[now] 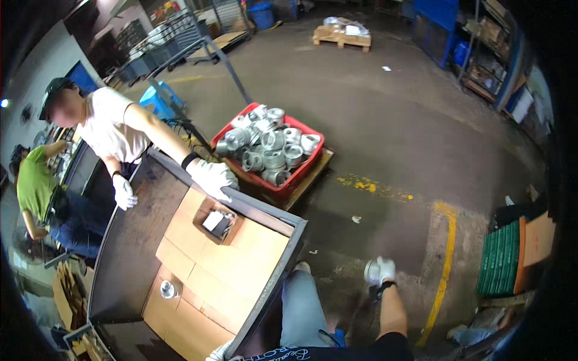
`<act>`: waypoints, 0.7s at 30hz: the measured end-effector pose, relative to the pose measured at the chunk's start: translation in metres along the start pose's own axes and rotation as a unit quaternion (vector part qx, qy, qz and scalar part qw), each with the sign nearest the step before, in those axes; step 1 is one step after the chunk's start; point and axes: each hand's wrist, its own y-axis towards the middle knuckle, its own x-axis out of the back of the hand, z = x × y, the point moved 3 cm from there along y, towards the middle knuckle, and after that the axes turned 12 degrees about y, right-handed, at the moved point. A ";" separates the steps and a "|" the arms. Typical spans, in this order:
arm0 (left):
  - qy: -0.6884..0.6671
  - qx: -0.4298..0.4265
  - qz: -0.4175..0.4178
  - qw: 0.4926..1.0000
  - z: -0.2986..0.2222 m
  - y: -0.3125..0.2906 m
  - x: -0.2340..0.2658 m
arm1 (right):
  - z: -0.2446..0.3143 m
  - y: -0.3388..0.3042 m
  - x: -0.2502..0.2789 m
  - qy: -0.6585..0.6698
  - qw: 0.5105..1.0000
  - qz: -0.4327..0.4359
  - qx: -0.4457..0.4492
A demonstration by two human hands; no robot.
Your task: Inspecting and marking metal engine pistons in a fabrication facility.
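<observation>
Closest thing to me is the left hand [220, 350], white-gloved and mostly cut off by the bottom of the view, right by the near end of the bench's right edge. The right hand [379, 272], gloved too with a dark band at the wrist, is out over the floor, well apart from that edge. Both are small and kinda blurry, so I can't tell if the fingers are spread, closed or pinching anything. The bench [141, 222] itself is a dark metal one with raised sides, lined with flattened cardboard [253, 259]. A silvery metal fitting [170, 290] sits on that lining, closer to the left side than the right edge. Further up, near the far edge, there's a small open cardboard box [229, 236] with black and white bits inside. A co-worker in a pale shirt [111, 117] stands by the far left corner, one gloved hand [214, 178] on the far edge. Just past that edge is a red crate [308, 167] heaped with similar fittings [273, 141], on a wooden base. Behind the co-worker there's a blue stool [161, 99], and way back on the floor, a loaded wooden pallet [342, 41].
</observation>
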 end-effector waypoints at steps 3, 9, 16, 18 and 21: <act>-0.025 0.030 -0.008 0.999 -0.010 0.001 0.001 | 0.093 0.048 -0.019 -0.172 0.974 0.003 0.145; -0.051 0.069 -0.011 0.996 -0.029 0.020 0.011 | 0.269 0.089 -0.099 -0.283 0.861 0.206 0.370; -0.078 0.109 -0.009 0.991 -0.044 0.047 0.027 | 0.418 0.098 -0.210 -0.386 0.806 0.168 0.416; -0.083 0.121 -0.010 0.989 -0.047 0.053 0.031 | 0.444 0.103 -0.248 -0.373 0.812 0.159 0.420; -0.095 0.141 -0.011 0.985 -0.052 0.060 0.034 | 0.473 0.110 -0.306 -0.324 0.784 0.115 0.516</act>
